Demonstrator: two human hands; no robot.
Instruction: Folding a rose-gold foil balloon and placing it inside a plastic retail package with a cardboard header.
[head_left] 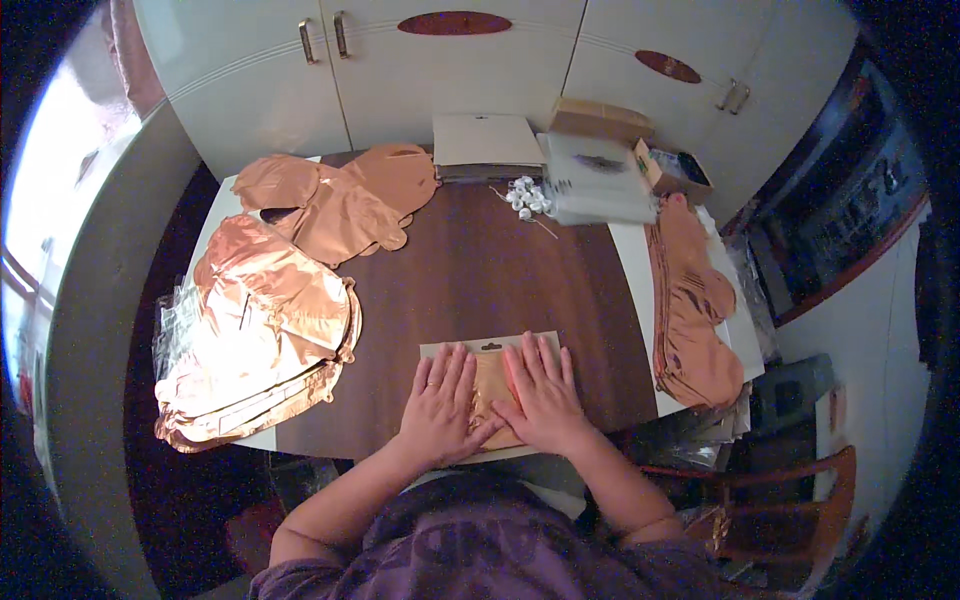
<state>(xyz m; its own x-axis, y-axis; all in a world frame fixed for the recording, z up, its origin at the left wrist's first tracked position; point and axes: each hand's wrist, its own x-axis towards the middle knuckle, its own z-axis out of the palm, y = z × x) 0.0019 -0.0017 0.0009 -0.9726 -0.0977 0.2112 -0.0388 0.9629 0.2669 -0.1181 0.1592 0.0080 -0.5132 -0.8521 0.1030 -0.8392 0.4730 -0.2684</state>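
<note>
2 hands (pixel 437 410) (pixel 548 408) outstretched flat, gripping nothing; beige card (pixel 430 351), copper foil (pixel 490 380) partly hidden.

On the table (pixel 500 275), foil heaps (pixel 275 305) lie left and right, the package (pixel 489 370) (near edge) between.

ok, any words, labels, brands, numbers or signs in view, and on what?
Purple shirt: large dark lettering, not copied here.
Dark panel at right: large pale lettering, slanted, not copied here.
Clear plastic packets at back: dark marking, too blurred to read.
Red cabinet ovals: too small to tell.
Beige card at front: none visible.
</note>
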